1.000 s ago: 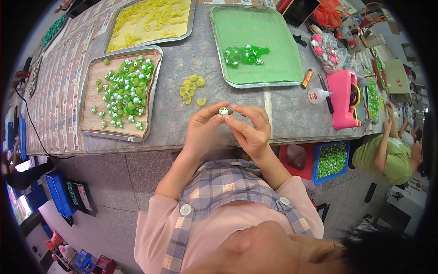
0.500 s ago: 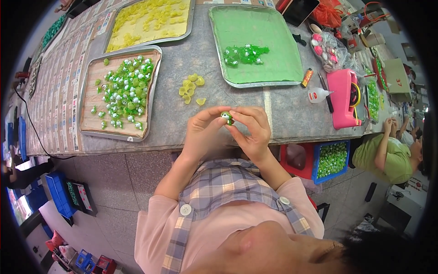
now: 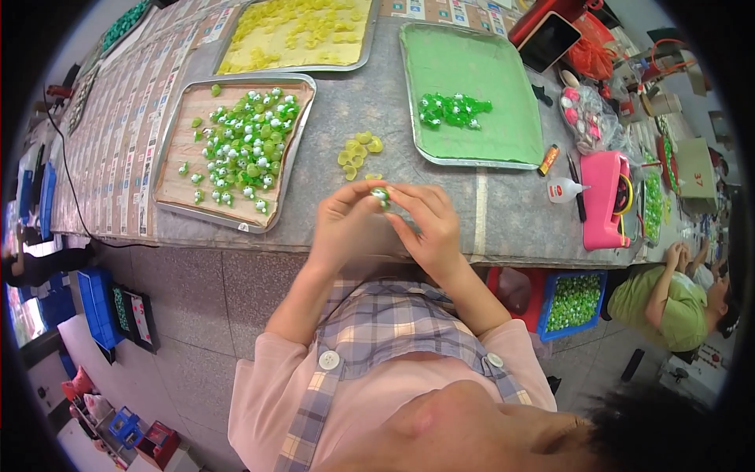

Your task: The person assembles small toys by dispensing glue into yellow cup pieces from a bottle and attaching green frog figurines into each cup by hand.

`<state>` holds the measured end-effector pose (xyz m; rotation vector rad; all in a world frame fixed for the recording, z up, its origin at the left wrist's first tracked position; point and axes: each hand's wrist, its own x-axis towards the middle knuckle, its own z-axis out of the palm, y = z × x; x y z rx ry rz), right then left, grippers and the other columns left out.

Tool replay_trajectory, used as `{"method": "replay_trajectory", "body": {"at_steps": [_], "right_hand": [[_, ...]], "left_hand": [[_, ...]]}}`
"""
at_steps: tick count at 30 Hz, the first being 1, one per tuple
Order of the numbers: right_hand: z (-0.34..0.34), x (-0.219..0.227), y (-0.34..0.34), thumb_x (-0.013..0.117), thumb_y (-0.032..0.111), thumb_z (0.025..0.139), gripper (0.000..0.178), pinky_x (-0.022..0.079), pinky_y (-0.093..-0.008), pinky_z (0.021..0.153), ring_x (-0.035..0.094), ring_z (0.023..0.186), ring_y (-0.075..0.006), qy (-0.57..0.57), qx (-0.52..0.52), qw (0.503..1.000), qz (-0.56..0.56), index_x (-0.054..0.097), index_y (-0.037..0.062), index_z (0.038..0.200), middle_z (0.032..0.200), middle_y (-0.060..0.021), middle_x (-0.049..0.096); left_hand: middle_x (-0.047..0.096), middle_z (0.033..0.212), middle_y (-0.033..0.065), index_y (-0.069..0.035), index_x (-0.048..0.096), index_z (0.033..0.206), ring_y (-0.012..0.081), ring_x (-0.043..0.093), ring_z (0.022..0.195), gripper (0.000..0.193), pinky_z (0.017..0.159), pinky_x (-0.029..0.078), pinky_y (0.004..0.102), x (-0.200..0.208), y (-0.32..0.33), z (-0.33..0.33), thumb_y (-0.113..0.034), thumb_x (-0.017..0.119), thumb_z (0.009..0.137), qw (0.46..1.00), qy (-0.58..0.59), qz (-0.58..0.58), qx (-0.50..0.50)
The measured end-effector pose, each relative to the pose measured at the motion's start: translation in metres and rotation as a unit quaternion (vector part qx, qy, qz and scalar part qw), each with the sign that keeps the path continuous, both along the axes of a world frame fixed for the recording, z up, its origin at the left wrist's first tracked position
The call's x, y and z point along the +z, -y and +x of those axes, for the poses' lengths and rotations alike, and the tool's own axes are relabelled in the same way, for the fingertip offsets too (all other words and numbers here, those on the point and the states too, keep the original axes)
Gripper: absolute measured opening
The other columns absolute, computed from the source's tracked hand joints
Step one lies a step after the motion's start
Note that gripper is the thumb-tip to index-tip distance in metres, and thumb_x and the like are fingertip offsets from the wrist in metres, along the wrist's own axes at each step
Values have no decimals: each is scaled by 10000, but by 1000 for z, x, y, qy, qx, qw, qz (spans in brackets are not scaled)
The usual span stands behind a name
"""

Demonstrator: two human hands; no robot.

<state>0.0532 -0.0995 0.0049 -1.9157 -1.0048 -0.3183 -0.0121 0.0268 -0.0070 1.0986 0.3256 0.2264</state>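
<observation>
A small green figure with white eye-like bumps [image 3: 381, 196] is pinched between my two hands, just over the table's near edge. My left hand [image 3: 340, 224] has its fingertips closed on one side of it. From the other side, my right hand [image 3: 431, 226] grips it with thumb and fingers. Fingers cover much of the figure. Just beyond the hands lie several loose translucent yellow cup-shaped pieces [image 3: 359, 152]. Many assembled green-and-white figures [image 3: 252, 145] sit heaped in a lined metal tray [image 3: 303, 130] to the left. A green-lined tray [image 3: 472, 67] holds a cluster of bright green pieces [image 3: 452, 111].
Another tray [image 3: 367, 39] at the back holds yellow pieces. To the right are a glue bottle [image 3: 562, 189], a pink tape dispenser [image 3: 604, 204], an orange tube [image 3: 549, 160] and a phone-like screen [image 3: 550, 41]. A blue crate [image 3: 604, 303] stands below the table. A co-worker [image 3: 664, 303] sits at right.
The whole view has shifted, so trays and table sit further right and the near tray slightly higher. Both hands still hold the small figure, now tilted a little differently.
</observation>
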Motion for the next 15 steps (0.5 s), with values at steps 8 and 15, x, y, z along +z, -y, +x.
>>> {"method": "replay_trajectory", "body": {"at_steps": [8, 15], "right_hand": [[40, -5, -36, 595, 66, 662, 124, 413, -323, 629, 515, 720, -230, -5, 115, 984, -139, 563, 44, 780, 744, -64, 545], [39, -29, -65, 602, 92, 629, 93, 413, -297, 613, 482, 689, -208, 181, 129, 945, -240, 532, 64, 684, 677, -41, 463]], "left_hand": [[551, 853, 58, -75, 597, 926, 176, 492, 819, 187, 734, 376, 280, 11, -107, -25, -103, 566, 744, 799, -110, 548, 223], [502, 856, 68, -91, 604, 917, 218, 450, 856, 187, 755, 356, 314, 3, -116, -29, -135, 579, 737, 721, -207, 621, 228]]}}
